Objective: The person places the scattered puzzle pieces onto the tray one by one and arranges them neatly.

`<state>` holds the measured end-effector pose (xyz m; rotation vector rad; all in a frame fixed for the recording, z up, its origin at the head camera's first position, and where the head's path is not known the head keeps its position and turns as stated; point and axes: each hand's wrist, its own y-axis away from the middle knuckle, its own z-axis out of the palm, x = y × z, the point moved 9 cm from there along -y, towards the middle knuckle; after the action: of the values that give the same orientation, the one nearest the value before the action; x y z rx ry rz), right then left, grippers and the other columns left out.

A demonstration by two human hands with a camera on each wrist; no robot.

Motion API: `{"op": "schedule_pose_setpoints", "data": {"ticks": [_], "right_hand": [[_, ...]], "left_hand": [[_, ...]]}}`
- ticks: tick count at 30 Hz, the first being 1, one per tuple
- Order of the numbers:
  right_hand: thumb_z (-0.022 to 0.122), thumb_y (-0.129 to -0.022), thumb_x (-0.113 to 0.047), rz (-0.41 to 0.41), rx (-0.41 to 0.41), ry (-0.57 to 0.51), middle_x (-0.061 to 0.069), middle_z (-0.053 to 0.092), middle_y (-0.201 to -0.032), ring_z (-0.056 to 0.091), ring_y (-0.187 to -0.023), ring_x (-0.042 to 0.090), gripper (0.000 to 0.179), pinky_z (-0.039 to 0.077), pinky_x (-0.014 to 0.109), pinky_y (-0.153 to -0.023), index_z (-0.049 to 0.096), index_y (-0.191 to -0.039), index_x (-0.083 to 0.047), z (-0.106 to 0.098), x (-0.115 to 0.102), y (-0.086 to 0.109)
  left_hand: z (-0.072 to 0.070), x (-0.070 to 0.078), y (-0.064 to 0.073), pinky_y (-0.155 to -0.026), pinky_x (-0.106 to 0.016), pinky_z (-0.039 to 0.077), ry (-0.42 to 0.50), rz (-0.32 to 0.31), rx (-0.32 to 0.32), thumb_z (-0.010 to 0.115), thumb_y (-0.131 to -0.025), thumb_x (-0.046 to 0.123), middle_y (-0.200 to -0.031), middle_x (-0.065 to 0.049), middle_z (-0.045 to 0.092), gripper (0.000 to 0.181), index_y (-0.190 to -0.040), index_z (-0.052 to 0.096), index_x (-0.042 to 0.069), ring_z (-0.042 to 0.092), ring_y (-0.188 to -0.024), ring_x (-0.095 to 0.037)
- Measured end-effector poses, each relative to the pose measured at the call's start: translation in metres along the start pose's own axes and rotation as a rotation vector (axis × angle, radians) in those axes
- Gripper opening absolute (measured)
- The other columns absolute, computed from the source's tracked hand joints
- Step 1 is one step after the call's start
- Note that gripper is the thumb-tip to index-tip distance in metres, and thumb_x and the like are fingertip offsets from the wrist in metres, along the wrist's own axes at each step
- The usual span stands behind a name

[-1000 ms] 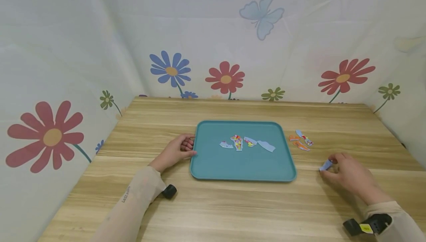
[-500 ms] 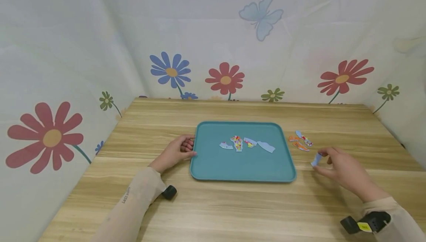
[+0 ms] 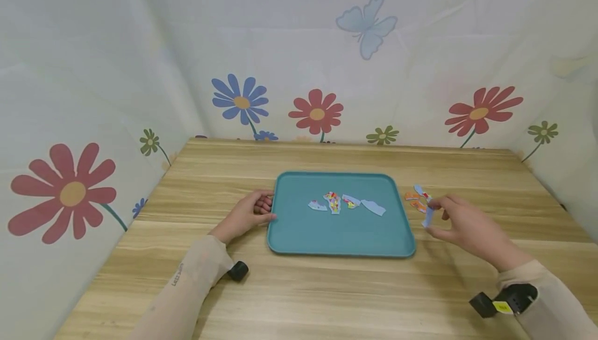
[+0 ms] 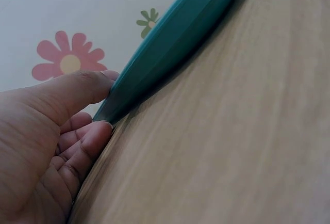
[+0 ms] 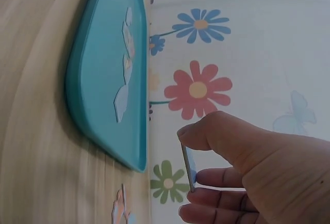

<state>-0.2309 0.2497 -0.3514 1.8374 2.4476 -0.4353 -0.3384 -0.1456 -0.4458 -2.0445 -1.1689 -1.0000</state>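
My right hand (image 3: 469, 228) pinches a light-blue puzzle piece (image 3: 427, 216) between thumb and fingers, above the table right of the teal tray (image 3: 336, 239). In the right wrist view the held piece (image 5: 187, 164) appears nearly edge-on. At the tray's left side, my left hand (image 3: 243, 216) grips the rim, its thumb against the edge and its other fingers curled. Several irregular pieces lie in a row on the tray, among them a multicoloured piece (image 3: 334, 203) and a plain pale-blue piece (image 3: 374, 207).
Right of the tray, close to my right fingers, lie orange pieces (image 3: 417, 205) and a blue piece with colourful patches (image 3: 418, 190). All this is on a wood-grain table (image 3: 327, 298). Behind it hangs a white curtain (image 3: 280, 28) printed with flowers and a butterfly.
My right hand has moved left and slightly away from me, carrying the light-blue puzzle piece towards the tray and the loose pieces. My left hand and the tray have stayed put.
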Motion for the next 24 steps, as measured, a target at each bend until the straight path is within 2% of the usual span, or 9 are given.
{"op": "schedule_pose_setpoints", "data": {"ticks": [13,19,24], "right_hand": [[0.079,-0.077,-0.026,-0.102,-0.007,0.01,0.013,0.061,-0.101,0.064,-0.081,0.023,0.047,0.051,0.029,-0.06,0.062,-0.113,-0.001,0.003,-0.036,-0.02],[0.079,-0.076,-0.025,-0.141,-0.016,0.029,0.01,0.06,-0.1,0.062,-0.081,0.021,0.044,0.052,0.029,-0.061,0.063,-0.109,0.0,0.009,-0.052,-0.03],[0.079,-0.077,-0.025,-0.165,-0.028,0.025,0.011,0.06,-0.104,0.062,-0.081,0.019,0.043,0.051,0.028,-0.062,0.063,-0.11,-0.002,0.021,-0.061,-0.038]], "left_hand": [[0.0,-0.007,-0.002,-0.083,-0.022,0.051,0.0,-0.004,0.006,0.074,-0.084,0.013,-0.113,-0.015,0.058,0.062,-0.137,0.046,-0.002,0.057,-0.096,-0.019],[0.001,-0.009,-0.003,-0.084,-0.026,0.051,-0.003,0.002,0.003,0.073,-0.085,0.012,-0.115,-0.018,0.058,0.062,-0.138,0.044,-0.004,0.058,-0.098,-0.023],[0.001,-0.008,-0.003,-0.084,-0.031,0.052,0.002,0.006,0.004,0.071,-0.086,0.006,-0.114,-0.024,0.057,0.061,-0.138,0.041,-0.01,0.058,-0.099,-0.029]]}}
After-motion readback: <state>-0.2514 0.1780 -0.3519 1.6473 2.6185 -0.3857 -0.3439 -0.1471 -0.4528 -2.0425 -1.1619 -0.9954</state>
